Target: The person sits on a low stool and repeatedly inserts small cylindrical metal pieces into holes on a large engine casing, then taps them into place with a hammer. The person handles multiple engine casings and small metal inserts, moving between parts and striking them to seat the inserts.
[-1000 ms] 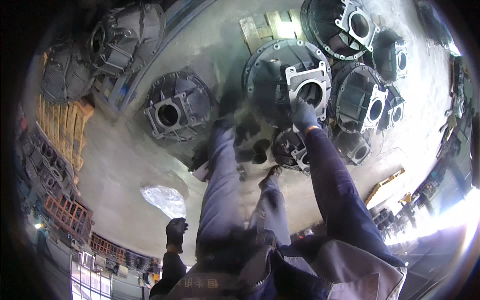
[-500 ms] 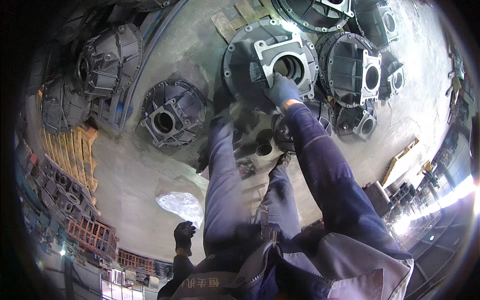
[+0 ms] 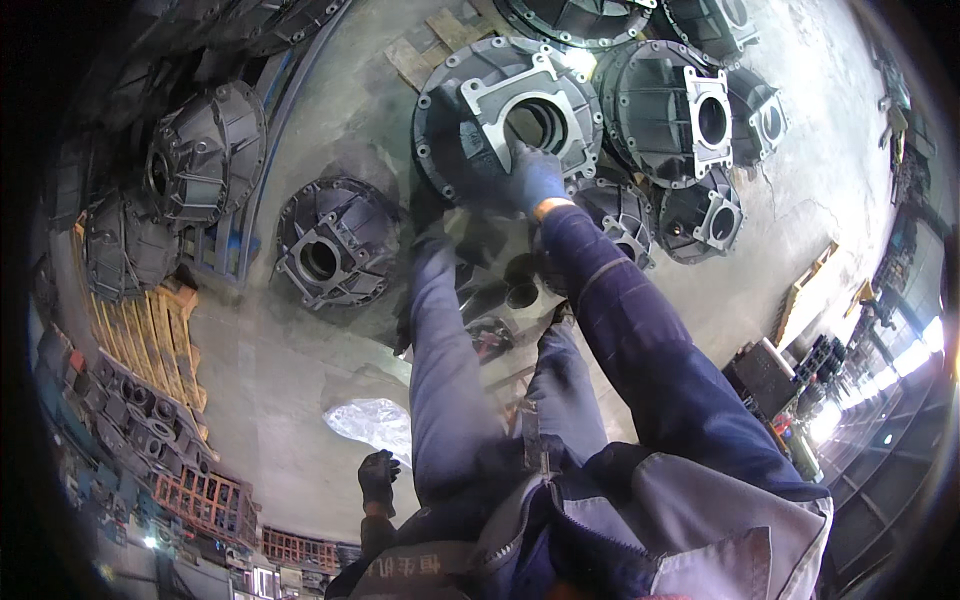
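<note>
While the big round metal housing (image 3: pixel 458 105) sits on the floor (image 3: pixel 260 350) ahead of the person, the gloved right hand (image 3: pixel 537 180) reaches to the lower rim of its round opening (image 3: pixel 540 122), fingers bent at the edge; how tightly they close cannot be told, the thumb being out of sight. More dark housings (image 3: pixel 655 110) crowd its right side, one partly hidden behind the right forearm (image 3: pixel 625 290), and a smaller housing (image 3: pixel 350 235) rests apart to the left. Low down, the gloved left hand (image 3: pixel 379 482) hangs with fingers partly curled near a clear plastic bag (image 3: pixel 375 420); whether anything is inside either is hard to tell. Farther left are a wooden pallet (image 3: pixel 150 340) and reddish crates (image 3: pixel 205 503), their contents too dim to make out. The view's edge cuts off the uppermost housings. Printed characters mark the jacket (image 3: pixel 705 510).
</note>
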The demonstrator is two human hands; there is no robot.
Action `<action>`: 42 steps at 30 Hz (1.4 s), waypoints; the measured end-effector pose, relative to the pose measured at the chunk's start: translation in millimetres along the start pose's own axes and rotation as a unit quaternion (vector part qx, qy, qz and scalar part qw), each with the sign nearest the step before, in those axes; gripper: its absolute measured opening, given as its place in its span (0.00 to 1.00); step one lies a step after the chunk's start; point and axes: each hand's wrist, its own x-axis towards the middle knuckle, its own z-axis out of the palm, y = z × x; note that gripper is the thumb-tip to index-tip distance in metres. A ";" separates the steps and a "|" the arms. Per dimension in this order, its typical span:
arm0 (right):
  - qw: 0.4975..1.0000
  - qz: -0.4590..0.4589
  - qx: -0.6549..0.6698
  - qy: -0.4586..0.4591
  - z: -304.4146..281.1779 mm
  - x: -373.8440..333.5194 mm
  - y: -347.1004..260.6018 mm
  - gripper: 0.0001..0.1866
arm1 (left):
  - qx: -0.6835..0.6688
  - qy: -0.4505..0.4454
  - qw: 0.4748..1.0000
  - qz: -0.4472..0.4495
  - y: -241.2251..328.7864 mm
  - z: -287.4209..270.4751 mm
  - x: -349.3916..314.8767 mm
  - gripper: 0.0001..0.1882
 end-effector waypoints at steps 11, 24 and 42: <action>0.955 0.058 0.283 0.072 1.2 -233.0 95.2 0.25 | 0.200 0.028 0.925 0.321 -37.9 56.6 8.4 0.16; 0.844 0.030 0.536 0.027 61.2 -473.9 321.0 0.17 | 0.342 0.373 0.850 0.147 -318.5 124.2 -97.1 0.22; 0.858 -0.112 0.494 -0.086 225.9 -379.7 -36.6 0.24 | 0.096 0.227 0.737 0.629 -71.1 94.2 35.5 0.13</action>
